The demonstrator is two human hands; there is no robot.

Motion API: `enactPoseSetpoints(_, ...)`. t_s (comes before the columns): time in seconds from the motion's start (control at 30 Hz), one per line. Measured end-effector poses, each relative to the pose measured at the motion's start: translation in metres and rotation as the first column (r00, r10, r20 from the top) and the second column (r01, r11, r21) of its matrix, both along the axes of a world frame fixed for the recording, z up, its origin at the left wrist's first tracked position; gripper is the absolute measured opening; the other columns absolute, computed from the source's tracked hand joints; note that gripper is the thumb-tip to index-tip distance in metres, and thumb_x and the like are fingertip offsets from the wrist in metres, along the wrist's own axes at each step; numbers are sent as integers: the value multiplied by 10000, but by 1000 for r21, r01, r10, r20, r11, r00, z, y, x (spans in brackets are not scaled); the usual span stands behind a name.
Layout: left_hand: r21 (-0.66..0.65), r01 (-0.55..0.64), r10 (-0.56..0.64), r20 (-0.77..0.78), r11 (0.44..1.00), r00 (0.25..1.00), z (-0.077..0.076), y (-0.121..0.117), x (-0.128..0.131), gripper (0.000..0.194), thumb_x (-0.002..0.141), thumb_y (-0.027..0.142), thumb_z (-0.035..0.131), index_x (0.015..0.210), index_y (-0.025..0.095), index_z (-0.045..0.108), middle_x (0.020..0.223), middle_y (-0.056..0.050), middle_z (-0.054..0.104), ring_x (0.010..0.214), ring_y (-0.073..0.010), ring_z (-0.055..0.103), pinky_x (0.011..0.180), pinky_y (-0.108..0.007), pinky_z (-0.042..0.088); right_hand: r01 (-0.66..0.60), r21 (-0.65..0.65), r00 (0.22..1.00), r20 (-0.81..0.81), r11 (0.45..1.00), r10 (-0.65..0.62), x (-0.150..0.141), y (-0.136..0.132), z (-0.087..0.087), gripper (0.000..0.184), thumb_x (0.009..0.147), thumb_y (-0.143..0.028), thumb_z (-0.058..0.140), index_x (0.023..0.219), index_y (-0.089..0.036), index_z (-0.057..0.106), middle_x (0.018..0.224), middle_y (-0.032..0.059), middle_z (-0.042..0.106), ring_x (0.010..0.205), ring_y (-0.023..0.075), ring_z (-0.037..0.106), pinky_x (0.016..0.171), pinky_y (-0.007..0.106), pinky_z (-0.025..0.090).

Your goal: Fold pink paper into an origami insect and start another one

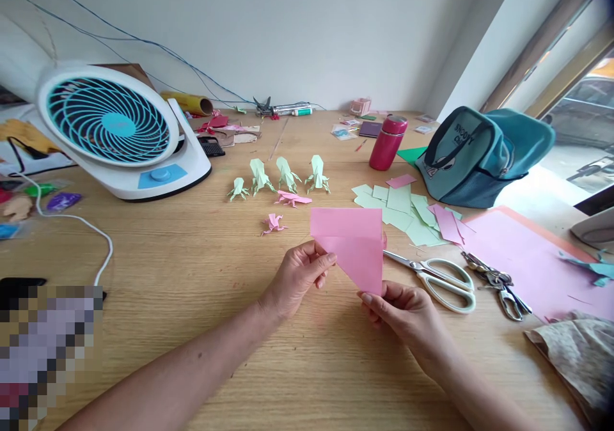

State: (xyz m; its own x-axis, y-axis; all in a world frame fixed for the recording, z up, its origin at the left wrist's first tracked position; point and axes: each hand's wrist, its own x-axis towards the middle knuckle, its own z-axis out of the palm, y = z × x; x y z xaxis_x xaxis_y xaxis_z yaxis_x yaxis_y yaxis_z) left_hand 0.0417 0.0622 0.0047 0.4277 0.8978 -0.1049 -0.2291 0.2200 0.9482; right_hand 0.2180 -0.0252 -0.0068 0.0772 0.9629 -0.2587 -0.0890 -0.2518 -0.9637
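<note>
A sheet of pink paper [355, 242], with a slanted lower left edge and a straight line across it, is held up above the table. My left hand [302, 274] pinches its slanted left side between thumb and fingers. At the bottom tip, my right hand [398, 306] grips the paper the same way. Behind it stand several pale green origami figures [288, 174], along with a pink folded figure [292, 198] and a smaller pink one [274, 224]. Scissors with cream handles [446, 281] lie right of the paper, their blade tips partly hidden behind it.
Green paper pieces [400, 207] lie scattered to the right, near keys [499, 284] and a large pink sheet [537, 252]. A red thermos [388, 143] and a teal bag [480, 156] stand farther back. On the left is a white fan [115, 124] with its cord [103, 233].
</note>
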Motion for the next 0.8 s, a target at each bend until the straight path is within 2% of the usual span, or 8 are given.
enactPoseSetpoints(0.13,-45,-76,79,60,996,995,5,4,-3,294,696,352,790,673,152,576,620,47,511,519,-45,407,456,-156,341,-34,-2,998,55,999,34,4,-1,-5,446,679,-570,787,608,-160,627,525,-8,552,493,108,441,486,245,340)
enactPoseSetpoints(0.23,-101,-143,154,109,985,982,6,8,-4,329,650,354,827,676,157,566,637,41,534,534,-46,417,453,-145,329,-67,22,989,134,998,64,8,-2,-8,459,725,-579,746,589,-173,580,505,-28,499,472,98,384,458,242,276)
enactPoseSetpoints(0.33,-120,-156,172,134,980,976,4,11,-5,351,629,358,848,674,154,566,616,45,522,527,-44,408,454,-143,322,-71,55,973,225,996,57,14,-3,-8,472,755,-565,723,562,-186,518,496,-45,430,473,93,330,451,248,215)
enactPoseSetpoints(0.47,-112,-181,195,135,977,971,0,13,-5,359,623,366,854,676,146,577,622,43,525,530,-39,403,455,-142,312,-83,63,940,337,995,57,20,-2,-6,440,789,-555,690,593,-184,556,529,-38,430,500,101,327,466,257,217)
enactPoseSetpoints(0.63,-111,-212,224,112,971,968,-1,11,-3,351,636,368,845,688,146,579,635,44,535,531,-37,405,457,-142,313,-108,147,923,383,983,44,25,1,0,333,779,-527,711,810,-196,688,650,-4,561,565,139,435,505,262,311)
enactPoseSetpoints(0.8,-108,-137,145,72,985,987,0,-1,2,329,679,367,818,672,139,582,621,37,538,512,-39,411,449,-151,326,-54,183,956,292,982,-2,24,1,5,326,800,-527,699,880,-210,692,706,23,624,616,172,510,586,284,416)
